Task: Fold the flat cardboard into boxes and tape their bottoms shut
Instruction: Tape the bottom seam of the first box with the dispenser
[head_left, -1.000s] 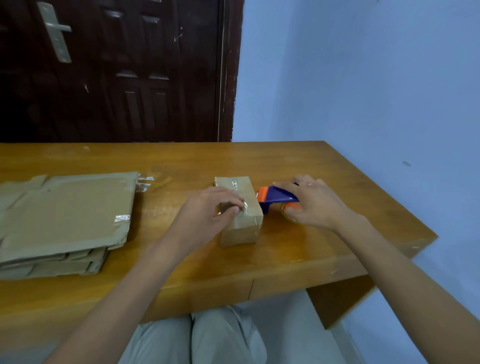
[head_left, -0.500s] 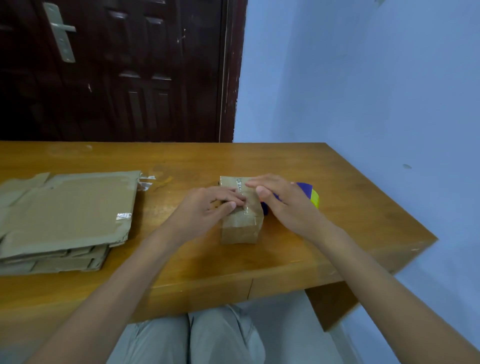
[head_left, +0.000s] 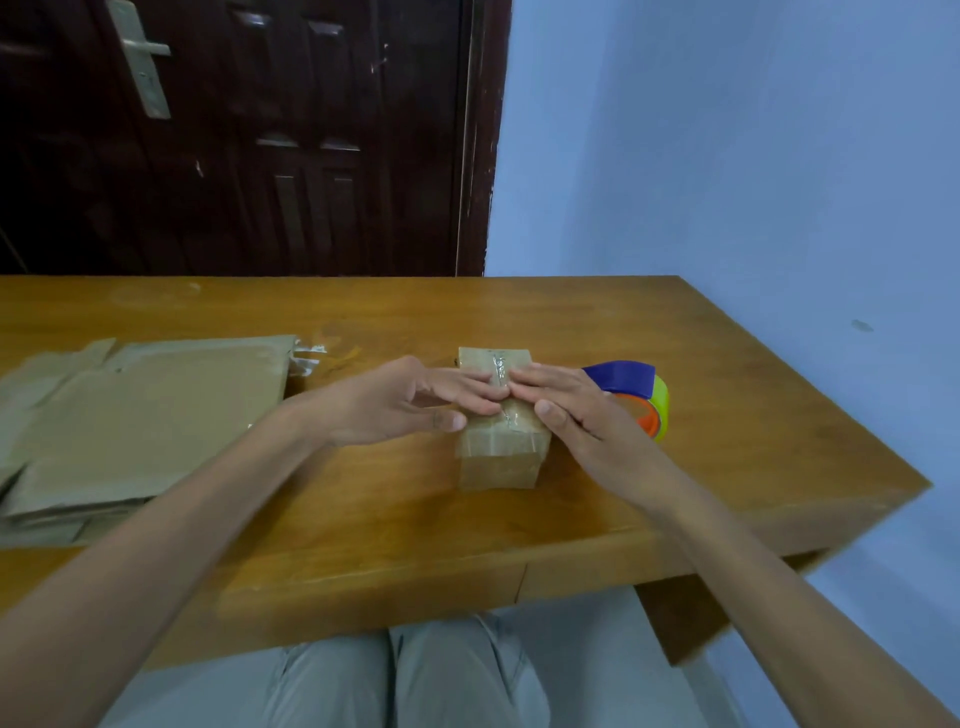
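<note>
- I am pressing the straight fingers of my left hand (head_left: 410, 402) and my right hand (head_left: 566, 402) flat on top of the small box (head_left: 497, 441); neither hand is gripping anything.
- The box is sitting on the table (head_left: 727, 415) in front of me, near the front edge, with its taped bottom turned up under my fingertips.
- A strip of clear tape (head_left: 501, 371) is running along the middle seam and down over the near face.
- I am judging the box to be light, hollow and fairly stiff at its edges, so a hard push in the middle could dent the flaps; holding it by two opposite side walls looks the safest grip.
- The glossy tape is probably making the top a little slippery.
- The tape dispenser (head_left: 636, 397) is lying just beside the box on its right, partly hidden behind my right hand.
- The stack of flat cardboard (head_left: 140, 421) is lying well apart on the left, cut off by the picture edge, so I cannot count the sheets.
- My fingers are hiding the middle of the seam, so I cannot tell whether the tape is fully stuck down there.
</note>
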